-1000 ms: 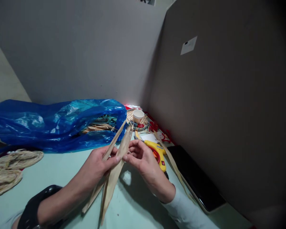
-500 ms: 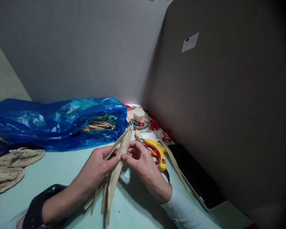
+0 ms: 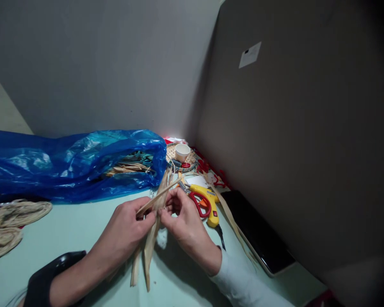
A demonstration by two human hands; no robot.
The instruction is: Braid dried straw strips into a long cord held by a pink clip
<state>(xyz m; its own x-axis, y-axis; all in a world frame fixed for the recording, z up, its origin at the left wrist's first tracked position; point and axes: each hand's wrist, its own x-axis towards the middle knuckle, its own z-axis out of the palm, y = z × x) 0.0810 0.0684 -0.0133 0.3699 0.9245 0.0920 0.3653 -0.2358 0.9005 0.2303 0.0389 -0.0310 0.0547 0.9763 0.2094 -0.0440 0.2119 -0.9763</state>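
Both of my hands meet over the pale green table (image 3: 83, 221) and pinch a bunch of long dried leaf strips (image 3: 151, 243). My left hand (image 3: 124, 230) is closed round the strips from the left, with one thin strip slanting up to the right from its fingers. My right hand (image 3: 182, 221) is closed on the same bunch from the right, thumb and fingers pressed on it. The strips' lower ends hang down toward me and their tips point at the table's far corner.
A blue plastic bag (image 3: 67, 162) with more strips lies at the back left. Coiled fibre rope (image 3: 9, 221) lies at the far left. A yellow glue gun (image 3: 208, 200), red-handled scissors (image 3: 198, 204), a white cup (image 3: 182, 151) and a black phone (image 3: 256, 230) sit at right, against the grey partition.
The bunch has turned more upright and dropped lower between my hands. One thin strip has parted from it and now slants to the right. My hands have drawn closer together.
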